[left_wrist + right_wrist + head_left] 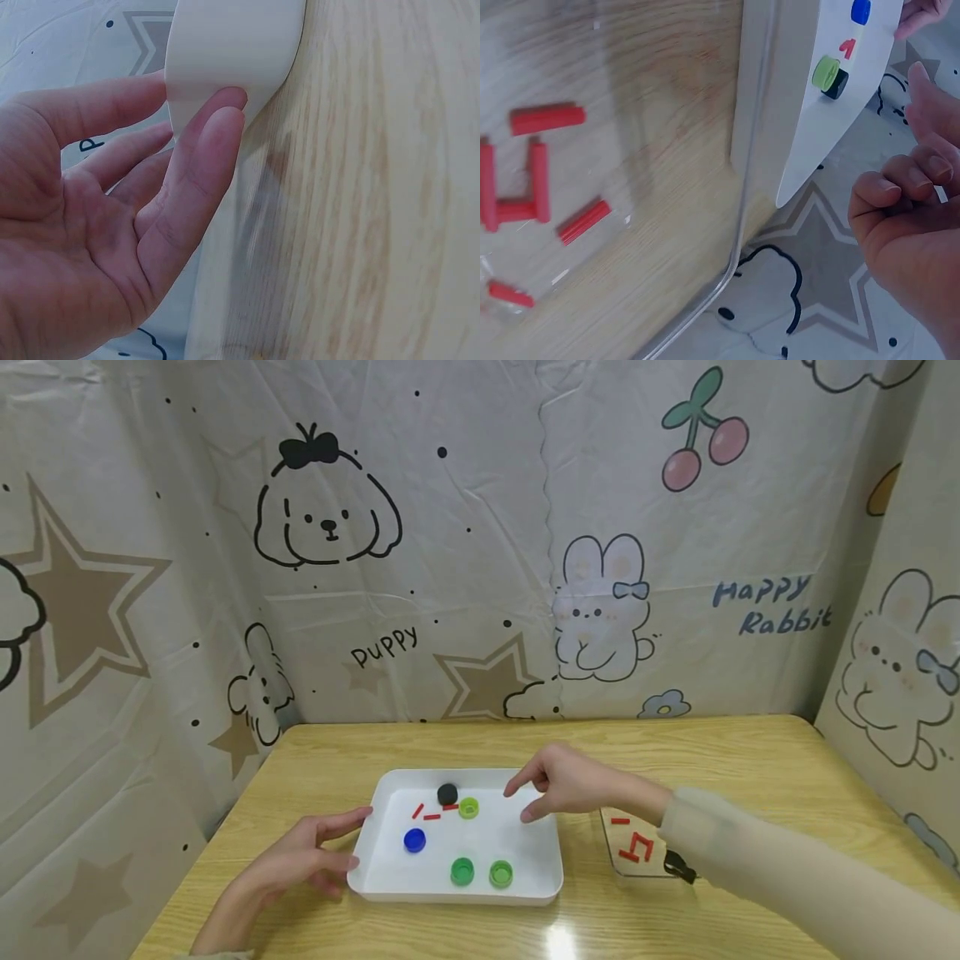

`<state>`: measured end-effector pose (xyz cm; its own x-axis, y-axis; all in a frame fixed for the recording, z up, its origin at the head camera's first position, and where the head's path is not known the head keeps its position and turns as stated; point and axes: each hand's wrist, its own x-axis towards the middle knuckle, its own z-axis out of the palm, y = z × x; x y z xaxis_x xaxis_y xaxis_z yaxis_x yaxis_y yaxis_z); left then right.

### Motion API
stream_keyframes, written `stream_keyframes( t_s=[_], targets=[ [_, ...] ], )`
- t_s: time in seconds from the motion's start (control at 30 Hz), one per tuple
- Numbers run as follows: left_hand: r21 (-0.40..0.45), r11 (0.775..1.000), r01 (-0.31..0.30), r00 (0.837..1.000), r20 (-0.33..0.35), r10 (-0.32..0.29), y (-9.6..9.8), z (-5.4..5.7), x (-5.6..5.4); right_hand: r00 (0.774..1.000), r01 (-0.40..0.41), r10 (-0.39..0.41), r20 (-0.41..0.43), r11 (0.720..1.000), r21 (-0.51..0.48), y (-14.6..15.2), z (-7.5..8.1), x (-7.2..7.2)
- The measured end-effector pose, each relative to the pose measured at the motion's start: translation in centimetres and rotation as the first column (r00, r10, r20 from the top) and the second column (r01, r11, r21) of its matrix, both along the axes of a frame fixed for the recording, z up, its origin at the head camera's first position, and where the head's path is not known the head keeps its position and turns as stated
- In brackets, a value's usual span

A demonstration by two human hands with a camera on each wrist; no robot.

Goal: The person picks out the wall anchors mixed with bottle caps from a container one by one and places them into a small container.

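A white tray (532, 852) holds a black cap (447, 794), a yellow-green cap (468, 808), a blue cap (415, 840) and two green caps, one darker (462, 871) and one lighter (501, 874). Short red sticks (432, 817) lie near the black cap. At the tray's left end, my left hand (296, 856) rests its extended fingers against the wall (217, 52). Over the tray's right part hovers my right hand (570, 781), thumb and index finger spread apart with nothing between them. Its other fingers (900, 180) are bent in the right wrist view.
Right of the tray, partly under the right forearm, is a clear container (618, 843) with several red sticks (547, 120). A black object (678, 866) lies at its right side. The wooden table (315, 760) meets a printed curtain (480, 527) behind and at both sides.
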<state>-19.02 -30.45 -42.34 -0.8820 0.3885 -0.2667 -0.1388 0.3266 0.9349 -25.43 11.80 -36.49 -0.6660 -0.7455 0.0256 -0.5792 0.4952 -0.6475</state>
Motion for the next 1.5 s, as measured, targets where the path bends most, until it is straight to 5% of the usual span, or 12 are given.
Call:
stream_keyframes(
  t_s=[0.63,1.17,1.5],
  targets=[
    [0.005,1.0,-0.009,1.0,0.009,0.009,0.0,0.0,0.0,0.995,-0.097,0.098,-0.029,0.994,0.044,-6.8,-1.6,-2.7],
    [0.014,1.0,0.001,1.0,0.001,-0.001,-0.1,0.0,0.0,0.992,-0.114,0.115,-0.058,0.993,0.027,-9.8,-2.8,-3.7],
    [0.019,1.0,-0.003,1.0,0.004,0.003,-0.2,0.0,0.0,0.986,-0.106,0.119,-0.117,0.988,0.109,-11.1,-3.2,-3.9]
  ],
)
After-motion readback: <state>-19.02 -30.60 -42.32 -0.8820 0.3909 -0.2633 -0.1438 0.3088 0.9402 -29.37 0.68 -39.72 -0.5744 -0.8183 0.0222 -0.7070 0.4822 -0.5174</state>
